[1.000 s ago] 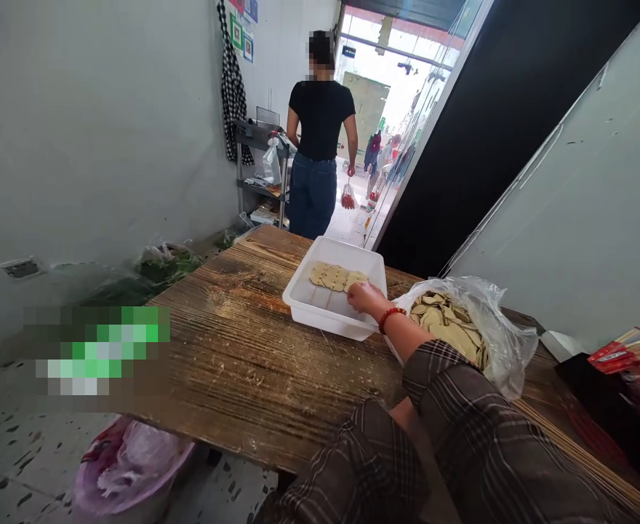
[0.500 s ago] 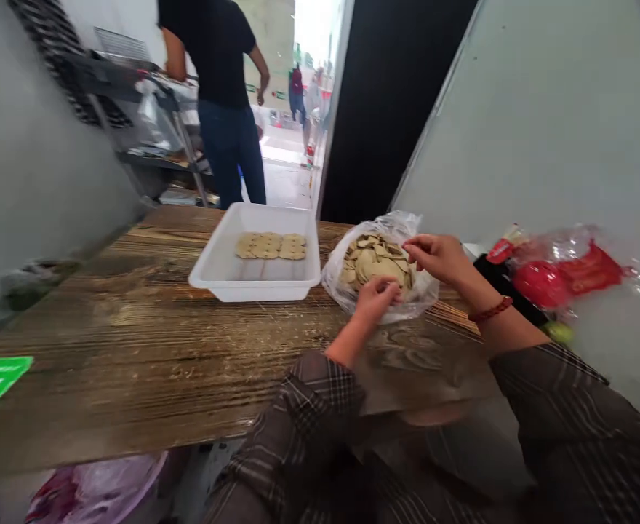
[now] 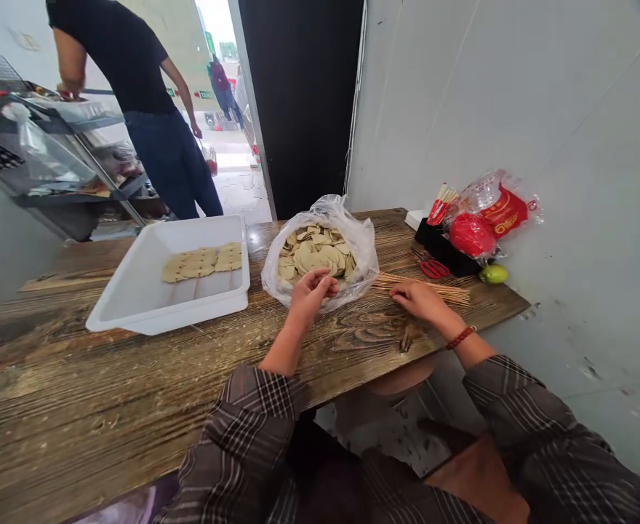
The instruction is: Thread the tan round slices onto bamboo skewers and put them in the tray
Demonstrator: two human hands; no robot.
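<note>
A clear plastic bag (image 3: pixel 361 244) stands open on the wooden table, filled with flat, round, beige slices (image 3: pixel 320 251). At its front rim is my left hand (image 3: pixel 310 295), thumb and fingers drawn together; whatever lies between them is hidden. To the right of the bag, a bundle of thin wooden skewers (image 3: pixel 451 291) lies on the table. My right hand (image 3: pixel 421 300) is at the near side of the skewers, its fingertips pinched together and pointing left; I cannot make out what is in them. Beige slices in rows (image 3: pixel 203 263), with skewers sticking out, lie in a white plastic tub (image 3: pixel 167 320) on the left.
Red-handled scissors (image 3: pixel 434 268), a black box (image 3: pixel 445 247) with red-wrapped packages, and a green fruit (image 3: pixel 493 274) sit at the right by the wall. Beyond the wooden table (image 3: pixel 134 393), a person in black (image 3: pixel 129 65) stands beside a metal shelf (image 3: pixel 63 193).
My right hand has moved from above the bag down and right to the skewers. My left hand has drawn back slightly to the bag's front rim. The view has turned right.
</note>
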